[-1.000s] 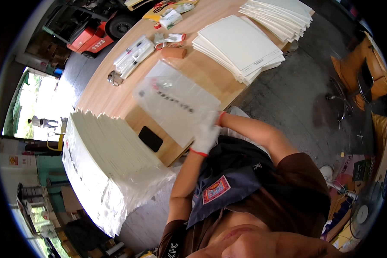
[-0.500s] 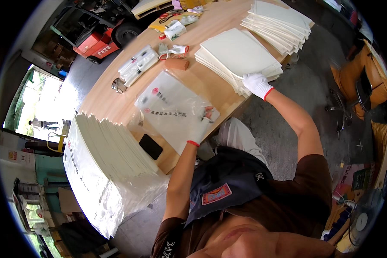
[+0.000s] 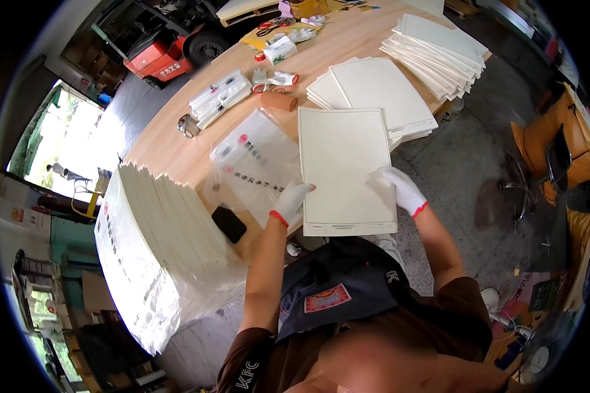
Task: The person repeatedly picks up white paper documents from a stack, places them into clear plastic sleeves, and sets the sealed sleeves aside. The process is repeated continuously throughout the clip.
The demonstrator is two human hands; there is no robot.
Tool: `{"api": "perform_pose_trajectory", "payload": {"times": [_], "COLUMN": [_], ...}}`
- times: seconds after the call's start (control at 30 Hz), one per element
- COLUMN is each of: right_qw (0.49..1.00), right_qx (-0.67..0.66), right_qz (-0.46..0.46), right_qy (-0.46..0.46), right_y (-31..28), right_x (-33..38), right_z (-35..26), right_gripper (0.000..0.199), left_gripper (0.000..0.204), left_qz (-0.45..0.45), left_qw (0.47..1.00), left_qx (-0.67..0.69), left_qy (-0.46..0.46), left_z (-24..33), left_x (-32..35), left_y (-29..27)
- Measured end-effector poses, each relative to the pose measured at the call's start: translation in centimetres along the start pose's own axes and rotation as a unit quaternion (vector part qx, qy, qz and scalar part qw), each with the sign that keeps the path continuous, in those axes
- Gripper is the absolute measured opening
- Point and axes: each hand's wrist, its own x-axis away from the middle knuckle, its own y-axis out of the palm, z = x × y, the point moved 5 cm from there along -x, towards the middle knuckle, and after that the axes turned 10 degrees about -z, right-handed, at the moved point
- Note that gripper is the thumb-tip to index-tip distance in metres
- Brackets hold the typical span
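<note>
My left hand, in a white glove with bare fingertips and a red cuff, holds the left edge of a cream paper sheet with a thin printed border. On the opposite edge, my right hand, gloved alike, grips it with the thumb on top. The sheet is held over the table's near edge; whether it is one sheet or several cannot be told. Under and left of it lies a clear plastic bag with dark and red print. Behind it is a fanned stack of the same sheets.
A second fanned stack stands at the far right of the wooden table. At left, a tall paper pile sits in plastic near a black phone. A brown block, spare gloves and plastic packets lie farther back.
My right hand has come from the stack toward my body with the cream sheet. My left hand has left the plastic bag and taken the sheet's other edge.
</note>
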Motion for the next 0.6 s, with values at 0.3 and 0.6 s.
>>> {"api": "perform_pose_trajectory", "payload": {"times": [0.3, 0.6], "right_qw": [0.941, 0.707], "right_qx": [0.326, 0.68], "right_qz": [0.087, -0.087], "right_qy": [-0.028, -0.174], "right_y": [8.5, 15.2], "right_x": [0.1, 3.2], "right_z": [-1.2, -11.9], "right_gripper": [0.042, 0.023], "left_gripper": [0.097, 0.053], "left_qz": [0.083, 0.016], "left_qw": [0.797, 0.93], "left_qx": [-0.584, 0.256], "left_qy": [0.127, 0.264], "left_z": [-1.1, 8.9], "left_x": [2.0, 8.6], "left_y": [9.4, -8.2]}}
